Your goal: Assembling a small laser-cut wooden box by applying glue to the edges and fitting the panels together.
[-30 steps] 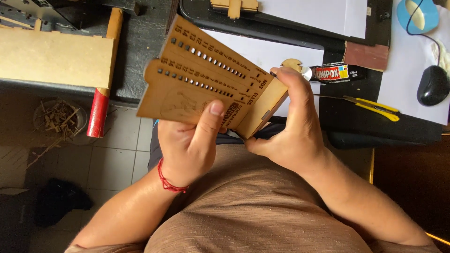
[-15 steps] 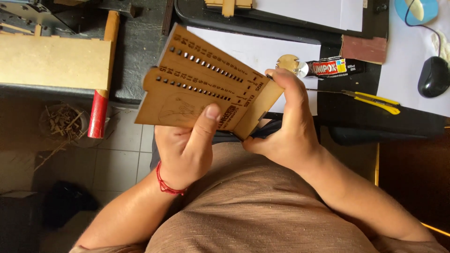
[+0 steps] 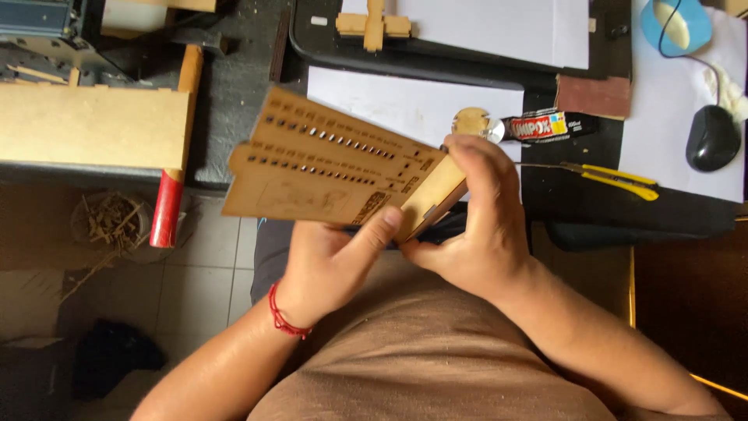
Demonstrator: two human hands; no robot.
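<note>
The person holds a flat wooden assembly (image 3: 335,171) up in front of the chest, above the lap and just short of the bench (image 3: 241,93) edge. It is made of thin laser-cut panels stacked at a slant, with rows of small holes along the upper two strips and faint engraved marks on the lowest one.

The left hand (image 3: 331,265) comes up from below, its thumb pressed flat on the lower face near the bottom right corner while the fingers go out of sight behind the panels, so the grip is pinching the piece from front and back. A red cord bracelet (image 3: 284,316) circles that wrist.

The right hand (image 3: 475,226) wraps the right end of the assembly, fingers curled over the top edge and the palm against the side block, closed firmly on it. The piece stretches away to the left of both hands, tilted down toward the left.

On the bench beyond, a tube of glue (image 3: 541,126) lies just past the right knuckles, a yellow-handled knife (image 3: 612,178) to its right, a black mouse (image 3: 711,138) farther off. A red-handled hammer (image 3: 178,152) hangs over the bench edge at left.
</note>
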